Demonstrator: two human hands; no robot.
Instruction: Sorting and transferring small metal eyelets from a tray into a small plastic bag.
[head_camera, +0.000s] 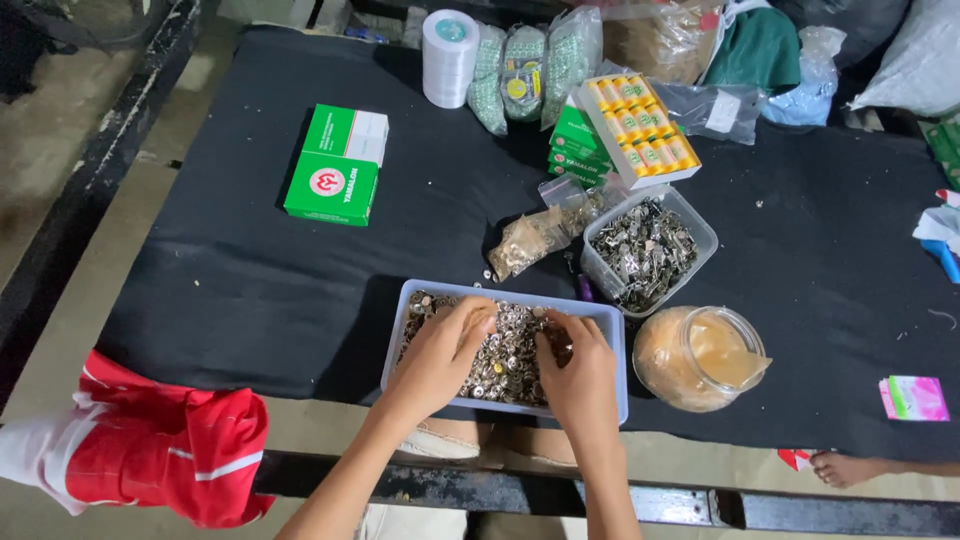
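Observation:
A shallow pale-blue tray (505, 294) full of small round metal snap buttons (500, 355) sits at the near edge of a table covered in black cloth (250, 270). My left hand (443, 355) reaches into the tray with its fingers curled down into the buttons. My right hand (578, 368) is beside it, fingertips pinched among the buttons at the tray's right half. Whether either hand holds a single piece is hidden by the fingers.
Behind the tray stand a clear tub of metal clips (648, 248), a plastic bag of small parts (530, 238), and a tilted glass jar (697, 357). Green boxes (335, 165), a white tape roll (449, 56), yellow packets (640, 125) lie farther back. Red cloth (160, 445) hangs near left.

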